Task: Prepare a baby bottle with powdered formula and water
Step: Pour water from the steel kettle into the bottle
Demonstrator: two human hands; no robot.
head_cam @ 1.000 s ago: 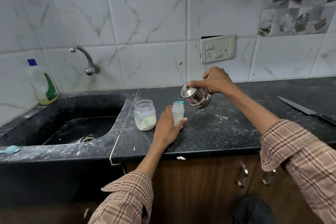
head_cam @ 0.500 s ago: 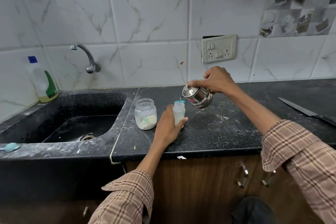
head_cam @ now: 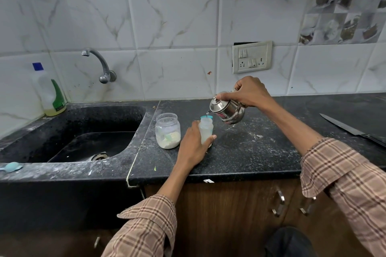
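Head view. Black speckled countertop [head_cam: 261,152], dusted with white powder, front edge running left to right just below the left wrist. Baby bottle [head_cam: 206,131] stands upright on the counter, set back from that front edge, blue rim at the top, whitish contents inside. Left hand [head_cam: 193,146] wrapped around the bottle's lower body from the near side, thumb tip showing on the right of the bottle, fingers curled behind it.

Right hand [head_cam: 248,92] closed over the top handle of a small steel kettle [head_cam: 227,109], held in the air and tilted down to the left. Spout tip sits just above the bottle's rim; a thin thread of water [head_cam: 207,113] shows between spout and mouth.

Clear jar [head_cam: 167,130], lid off, powder in the bottom third, stands just left of the bottle, near the seam where the counter meets the sink [head_cam: 83,131]. Narrow gap between jar and left hand; they are apart.

Open counter to the right of the bottle, under and beyond the kettle. Knife [head_cam: 353,129] lies far right, well apart from both hands, blade pointing back and left.

Left side: sink basin drops away past the jar. Tap [head_cam: 98,62] on the tiled wall above it. Detergent bottle [head_cam: 50,92] at the sink's back left corner. Pale blue object [head_cam: 11,167] on the sink's near ledge, at the left margin; what it is, cannot tell. Switch plate [head_cam: 252,56] on the wall behind the right hand.
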